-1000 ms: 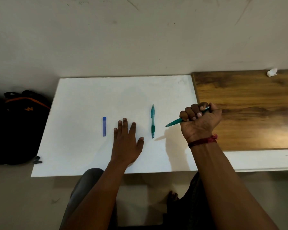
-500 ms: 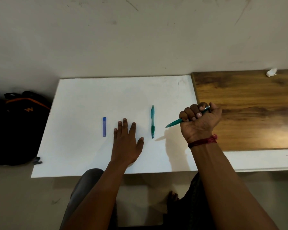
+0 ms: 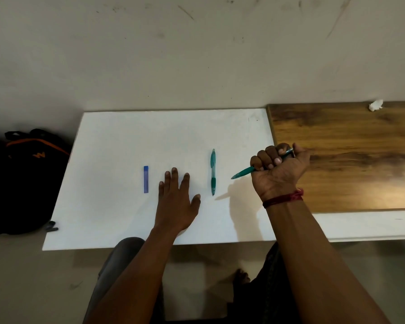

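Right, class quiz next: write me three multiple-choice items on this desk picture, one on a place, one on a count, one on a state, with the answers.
1. Where does the blue case lie?
A) on the white board, left of the left hand
B) on the wooden top
C) on the black bag

2. How many green pens show?
A) one
B) two
C) three

3. What is the right hand doing?
A) lying flat
B) gripping a pen in its fist
C) pointing at the wall

Answers:
1 A, it lies on the board beside the flat left hand.
2 B, the lying pen and the held pen.
3 B, its fingers curl round the held pen.
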